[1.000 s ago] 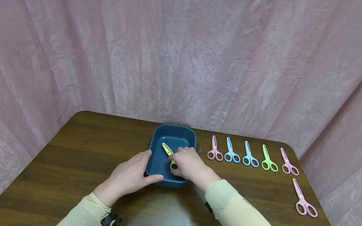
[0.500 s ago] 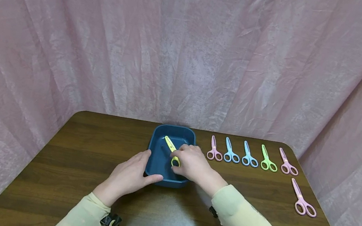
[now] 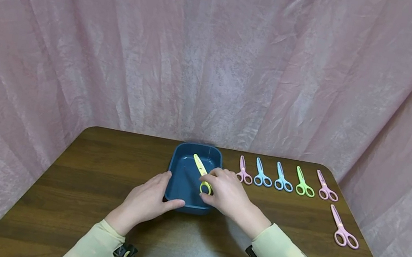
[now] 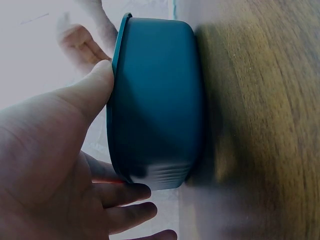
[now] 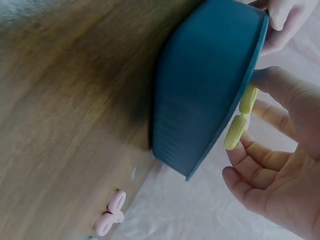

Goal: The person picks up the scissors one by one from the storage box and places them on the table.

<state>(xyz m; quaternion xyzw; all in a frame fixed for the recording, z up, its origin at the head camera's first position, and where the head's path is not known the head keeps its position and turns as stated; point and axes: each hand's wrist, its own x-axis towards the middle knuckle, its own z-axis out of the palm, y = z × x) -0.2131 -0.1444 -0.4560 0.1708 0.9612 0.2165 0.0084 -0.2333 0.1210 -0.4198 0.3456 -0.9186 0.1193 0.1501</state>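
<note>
My right hand (image 3: 228,193) pinches yellow scissors (image 3: 200,165) by the handle loops, over the right side of a deep blue tray (image 3: 192,210). The blade end slants up toward the back left. In the right wrist view, the yellow loops (image 5: 235,132) show at the tray's rim between thumb and fingers. My left hand (image 3: 145,202) rests at the tray's near left corner, thumb along the front rim and straight fingers against the left side. The left wrist view shows the thumb on the rim of the tray (image 4: 157,95), with the fingers spread beyond the corner.
To the right, pink scissors (image 3: 242,164), light blue scissors (image 3: 261,167), more blue scissors (image 3: 281,173), green scissors (image 3: 301,177) and pink scissors (image 3: 322,180) form a row. Another pink pair (image 3: 339,221) lies nearer. Pink curtains (image 3: 218,57) hang behind the wooden table (image 3: 115,154).
My right hand has lifted the yellow scissors from inside the tray and drawn them up and to the right. My left hand has stayed at the tray's corner.
</note>
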